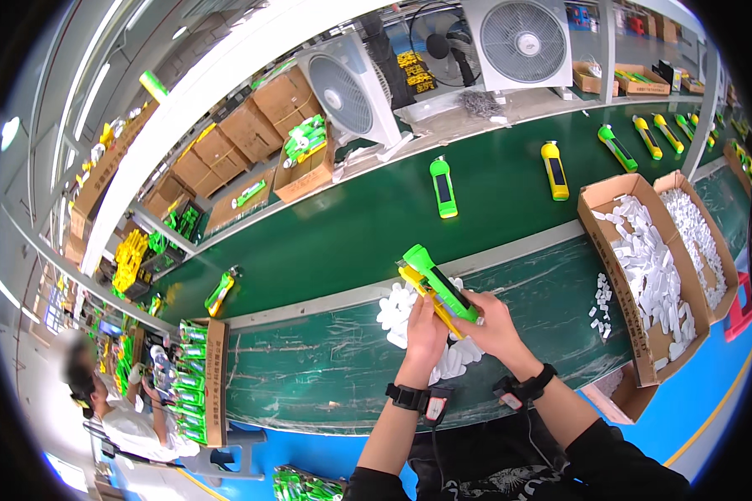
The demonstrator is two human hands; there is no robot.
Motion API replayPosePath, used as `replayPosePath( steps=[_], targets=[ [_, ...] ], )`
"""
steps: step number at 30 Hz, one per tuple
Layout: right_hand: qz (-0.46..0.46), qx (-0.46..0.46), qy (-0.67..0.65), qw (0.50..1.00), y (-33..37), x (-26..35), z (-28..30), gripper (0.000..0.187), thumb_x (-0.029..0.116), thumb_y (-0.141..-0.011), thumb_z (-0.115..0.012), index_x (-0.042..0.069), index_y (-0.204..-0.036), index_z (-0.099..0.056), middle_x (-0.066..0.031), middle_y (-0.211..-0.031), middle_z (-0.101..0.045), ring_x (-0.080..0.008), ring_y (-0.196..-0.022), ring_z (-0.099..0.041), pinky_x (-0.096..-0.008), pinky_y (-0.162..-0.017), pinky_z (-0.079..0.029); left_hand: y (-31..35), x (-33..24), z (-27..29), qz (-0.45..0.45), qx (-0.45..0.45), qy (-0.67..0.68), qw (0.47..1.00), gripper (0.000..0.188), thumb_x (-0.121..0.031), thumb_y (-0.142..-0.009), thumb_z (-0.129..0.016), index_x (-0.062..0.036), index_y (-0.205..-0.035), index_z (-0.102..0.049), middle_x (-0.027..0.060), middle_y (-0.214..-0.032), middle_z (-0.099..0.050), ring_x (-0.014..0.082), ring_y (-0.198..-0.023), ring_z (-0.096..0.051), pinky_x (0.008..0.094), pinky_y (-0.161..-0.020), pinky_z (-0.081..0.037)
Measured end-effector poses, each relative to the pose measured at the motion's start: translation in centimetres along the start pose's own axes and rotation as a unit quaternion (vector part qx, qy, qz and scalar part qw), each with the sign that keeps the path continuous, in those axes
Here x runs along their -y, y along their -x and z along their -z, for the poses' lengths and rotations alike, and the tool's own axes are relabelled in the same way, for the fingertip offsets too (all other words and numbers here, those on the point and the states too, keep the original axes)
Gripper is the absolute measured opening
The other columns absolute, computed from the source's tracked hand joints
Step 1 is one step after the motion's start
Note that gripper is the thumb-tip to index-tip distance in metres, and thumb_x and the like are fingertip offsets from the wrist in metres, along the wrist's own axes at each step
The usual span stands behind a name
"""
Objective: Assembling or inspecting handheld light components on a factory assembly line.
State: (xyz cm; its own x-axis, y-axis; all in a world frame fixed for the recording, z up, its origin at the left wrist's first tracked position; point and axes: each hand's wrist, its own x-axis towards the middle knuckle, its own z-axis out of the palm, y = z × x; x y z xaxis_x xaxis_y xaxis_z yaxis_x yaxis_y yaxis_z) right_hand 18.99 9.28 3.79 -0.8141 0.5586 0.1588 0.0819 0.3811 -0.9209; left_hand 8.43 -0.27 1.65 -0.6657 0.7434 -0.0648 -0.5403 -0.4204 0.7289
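Holding, near the centre, a bright green casing [426, 263], long and slim, with a dark panel along its face; slanted over the scratched green surface [309, 367], top toward eleven o'clock. Pinching its lower end with the right fingers [481, 306]; gripping with the left fingers [427, 316] a yellow piece [411, 278] along its lower left side. Below, a heap of white parts [451, 364]. From there, toward three o'clock, a brown carton [617, 288] of loose white pieces [643, 259]; beyond, a second carton [717, 301] of smaller white bits [685, 217]. Toward eight, a left-hand carton [216, 376] of stacked green devices [194, 376]. Between ten and eleven, a far carton [307, 179] of green-and-white items [307, 135].
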Motion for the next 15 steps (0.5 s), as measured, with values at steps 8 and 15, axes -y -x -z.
replayPosePath(
  steps=[8,15],
  targets=[
    [-0.092,0.044,-0.339,0.935,1.4,0.6,-1.1,0.043,-0.004,-0.079,-0.063,-0.010,-0.119,-0.050,-0.0151,-0.110,-0.060,-0.0169,-0.100,-0.058,-0.0282,-0.086,-0.046,2.0,-1.0,0.3,-0.023,0.002,0.014,1.000,0.035,-0.026,-0.099,-0.039,0.0002,-0.121,-0.041,0.0112,-0.109,-0.053,0.0204,-0.101,-0.054,0.0375,-0.092,-0.044],
    [-0.115,0.060,-0.335,0.933,1.8,1.5,-0.9,0.041,0.000,-0.080,-0.063,-0.010,-0.119,-0.051,-0.0148,-0.109,-0.061,-0.0169,-0.099,-0.058,-0.0282,-0.085,-0.047,2.3,-1.3,0.1,-0.019,0.010,0.052,0.998,0.036,-0.025,-0.099,-0.037,-0.0003,-0.125,-0.039,0.0140,-0.118,-0.052,0.0234,-0.108,-0.052,0.0384,-0.094,-0.043]
  ],
)
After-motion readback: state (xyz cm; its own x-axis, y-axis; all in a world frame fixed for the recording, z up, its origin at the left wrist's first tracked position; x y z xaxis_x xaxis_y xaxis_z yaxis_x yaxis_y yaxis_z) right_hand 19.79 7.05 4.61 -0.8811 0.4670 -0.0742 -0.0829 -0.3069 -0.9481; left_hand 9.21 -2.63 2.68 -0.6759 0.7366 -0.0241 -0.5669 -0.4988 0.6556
